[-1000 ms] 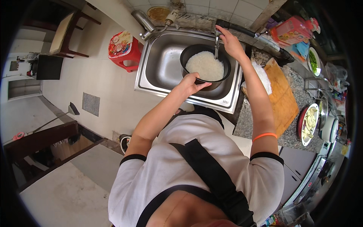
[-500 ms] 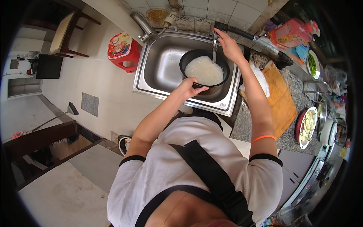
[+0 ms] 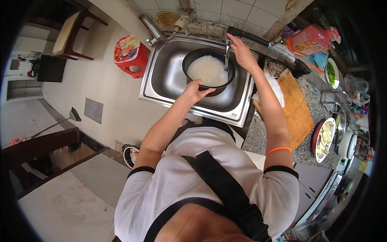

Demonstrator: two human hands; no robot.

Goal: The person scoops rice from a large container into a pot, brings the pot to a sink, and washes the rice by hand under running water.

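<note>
A round black pot (image 3: 186, 68) sits inside the steel sink, with rice in cloudy whitish water (image 3: 207, 71) in it. My left hand (image 3: 194, 92) grips its near rim, thumb over the edge and fingers against the outside. At the sink's back right, my right hand (image 3: 243, 53) lies with stretched fingers against the top of the faucet (image 3: 227, 47). The faucet's spout points down over the pot's right side, and water appears to run from it into the pot.
The sink (image 3: 169, 72) is set in a speckled counter. To the right are a wooden cutting board (image 3: 296, 111), a white cloth (image 3: 276, 86), a basket of sliced vegetables (image 3: 325, 139), a plate of green vegetables (image 3: 332, 73) and a pink bottle (image 3: 308, 40). A red stool (image 3: 131, 60) stands left.
The pot has shifted a little to the left in the sink, with my left hand still on its rim. My right hand stays at the faucet, its fingers slightly moved.
</note>
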